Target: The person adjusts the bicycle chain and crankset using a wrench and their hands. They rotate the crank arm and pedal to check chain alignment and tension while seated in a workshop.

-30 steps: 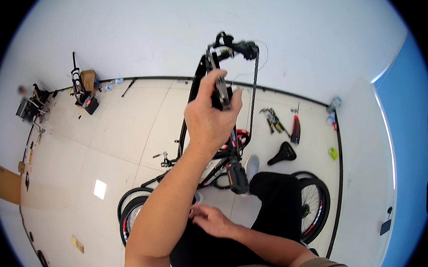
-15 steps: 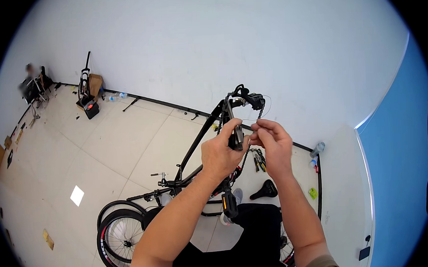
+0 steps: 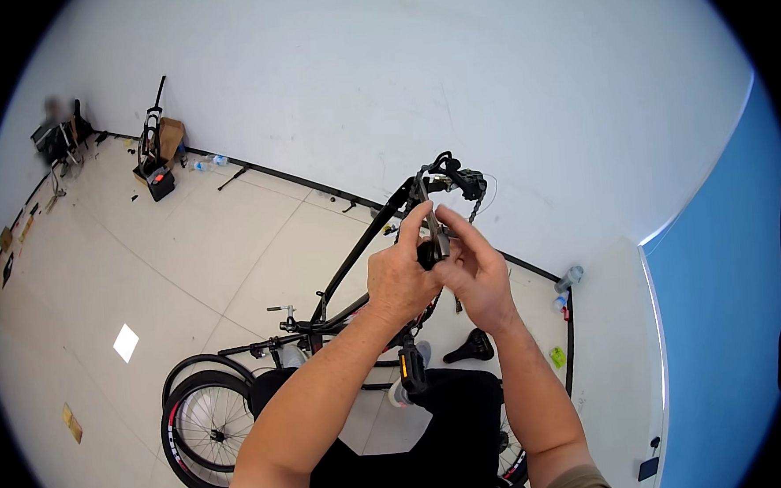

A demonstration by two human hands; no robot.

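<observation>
A black bicycle frame (image 3: 353, 262) stands in front of me, with a rear derailleur (image 3: 470, 184) and a hanging chain (image 3: 477, 209) at its raised end. My left hand (image 3: 397, 277) is closed round the lower end of a dark grey bar-like part (image 3: 430, 208) there, thumb along its side. From the other side my right hand (image 3: 479, 285) meets the same end, its index finger stretched up along the bar and the other fingers bent behind it. What those bent fingers touch is hidden. Below my hands hangs a black pedal (image 3: 412, 367) with an orange reflector.
A black saddle (image 3: 469, 347) lies on the floor to the right. Wheels (image 3: 210, 430) lie at lower left. Along the wall are bottles (image 3: 569, 279), a suspension fork (image 3: 151, 133) and a cardboard box (image 3: 171, 137). A blurred person (image 3: 54, 129) sits far left.
My right hand has moved left and down from a pinch near the chain to the end of the dark bar. My left hand keeps its hold. The view has shifted slightly.
</observation>
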